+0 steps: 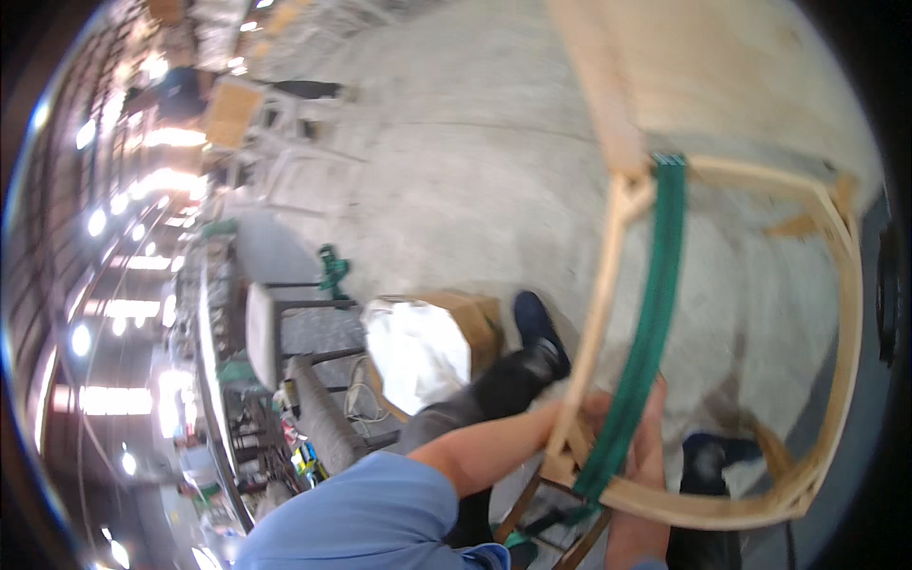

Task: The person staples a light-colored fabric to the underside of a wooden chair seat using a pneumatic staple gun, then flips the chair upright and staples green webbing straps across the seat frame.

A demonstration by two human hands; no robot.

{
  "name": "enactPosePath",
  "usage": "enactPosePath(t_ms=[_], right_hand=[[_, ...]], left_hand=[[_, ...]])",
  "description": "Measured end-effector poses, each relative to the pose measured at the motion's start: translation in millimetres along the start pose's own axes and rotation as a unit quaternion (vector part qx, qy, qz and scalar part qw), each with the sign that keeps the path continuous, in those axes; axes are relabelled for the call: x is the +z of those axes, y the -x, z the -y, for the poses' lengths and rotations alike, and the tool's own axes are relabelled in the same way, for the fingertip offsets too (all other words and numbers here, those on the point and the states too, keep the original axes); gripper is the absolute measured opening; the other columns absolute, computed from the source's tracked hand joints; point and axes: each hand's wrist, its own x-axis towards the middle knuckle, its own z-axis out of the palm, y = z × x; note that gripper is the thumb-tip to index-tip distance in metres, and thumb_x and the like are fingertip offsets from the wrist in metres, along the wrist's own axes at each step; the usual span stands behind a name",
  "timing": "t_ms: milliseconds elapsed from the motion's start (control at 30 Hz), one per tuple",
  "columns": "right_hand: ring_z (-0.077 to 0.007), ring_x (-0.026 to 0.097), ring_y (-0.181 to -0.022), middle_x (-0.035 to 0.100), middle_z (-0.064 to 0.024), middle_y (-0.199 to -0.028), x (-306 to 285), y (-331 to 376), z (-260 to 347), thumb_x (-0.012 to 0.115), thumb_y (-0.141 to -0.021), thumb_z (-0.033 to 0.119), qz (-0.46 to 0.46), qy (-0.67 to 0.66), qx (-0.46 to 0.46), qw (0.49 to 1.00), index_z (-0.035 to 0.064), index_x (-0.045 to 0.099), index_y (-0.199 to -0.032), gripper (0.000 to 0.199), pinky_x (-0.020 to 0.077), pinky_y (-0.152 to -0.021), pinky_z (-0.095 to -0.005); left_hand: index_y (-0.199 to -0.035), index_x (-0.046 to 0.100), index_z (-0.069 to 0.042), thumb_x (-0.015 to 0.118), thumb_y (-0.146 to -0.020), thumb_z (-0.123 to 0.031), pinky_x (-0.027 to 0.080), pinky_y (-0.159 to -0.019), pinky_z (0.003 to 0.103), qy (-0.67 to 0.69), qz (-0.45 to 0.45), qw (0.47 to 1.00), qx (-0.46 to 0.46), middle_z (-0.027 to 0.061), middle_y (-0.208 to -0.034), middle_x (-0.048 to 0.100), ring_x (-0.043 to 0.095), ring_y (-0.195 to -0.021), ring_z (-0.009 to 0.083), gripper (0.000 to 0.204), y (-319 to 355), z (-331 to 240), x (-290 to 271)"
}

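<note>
A pale wooden seat frame point(850, 342) with rounded corners stands at the right. One band of green webbing point(655, 285) runs across it from the far rail to the near rail, close to its left side. My left hand point(596, 407) reaches past the left rail point(597, 309) and lies at the webbing's left edge, its fingers mostly hidden by the band. At the band's right edge is my right hand point(649, 437), its fingers partly behind the webbing. Both hands are behind the band near its lower end. Their grip is hidden.
A carton point(475, 328) with white sheeting point(415, 353) stands left of my leg. Beyond it are grey upholstered pieces point(318, 404) and a green tool point(332, 271). A cluttered bench point(214, 370) runs along the left. Farther off stands a pale chair frame point(285, 157) near a person.
</note>
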Motion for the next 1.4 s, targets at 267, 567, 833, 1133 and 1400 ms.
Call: enactPosePath(t_ms=[267,567,833,1133,1400], right_hand=[[-0.0202,0.066,-0.075,0.069,-0.0115,-0.092,-12,119,14,0.057,-0.106,0.029,0.008,-0.047,0.055,0.997,0.0017,0.064,-0.111,0.028,0.0537,-0.064,-0.0340],[-0.0252,0.067,-0.086,0.072,-0.0110,-0.112,-73,462,143,0.059,-0.103,0.025,-0.116,0.344,-0.092,0.927,0.0002,0.060,-0.137,0.043,0.0550,-0.082,-0.0360],[-0.0223,0.065,-0.080,0.070,-0.0080,-0.103,-88,439,134,0.062,-0.101,0.030,-0.336,0.258,-0.184,0.887,0.0025,0.061,-0.129,0.039,0.0532,-0.076,-0.0337],[-0.0192,0.063,-0.073,0.067,-0.0046,-0.094,-109,422,119,0.066,-0.098,0.035,-0.384,0.251,-0.186,0.869,0.0052,0.063,-0.119,0.037,0.0512,-0.070,-0.0311],[-0.0163,0.061,-0.067,0.066,-0.0016,-0.086,-150,465,118,0.070,-0.095,0.040,-0.462,0.217,-0.226,0.830,0.0076,0.065,-0.110,0.036,0.0494,-0.064,-0.0288]], left_hand=[[-0.095,0.067,-0.003,0.065,-0.096,-0.015,0.055,-0.075,0.044,0.008,-0.048,0.995,0.082,0.0149,-0.093,0.071,0.068,-0.084,0.0251,0.012,8,19,-15],[-0.089,0.066,-0.003,0.063,-0.096,-0.012,0.054,-0.068,0.043,-0.007,-0.031,0.991,0.130,0.0147,-0.087,0.069,0.067,-0.077,0.0252,0.012,31,13,2],[-0.083,0.065,-0.003,0.061,-0.096,-0.009,0.054,-0.062,0.043,0.000,-0.038,0.990,0.132,0.0146,-0.081,0.068,0.067,-0.070,0.0254,0.014,36,22,-3],[-0.078,0.064,-0.003,0.059,-0.095,-0.006,0.053,-0.056,0.043,0.006,-0.055,0.991,0.124,0.0144,-0.075,0.067,0.066,-0.063,0.0255,0.019,33,31,2],[-0.072,0.063,-0.004,0.057,-0.095,-0.004,0.052,-0.050,0.043,-0.016,-0.047,0.990,0.135,0.0142,-0.070,0.066,0.065,-0.057,0.0256,0.024,29,27,-2]])
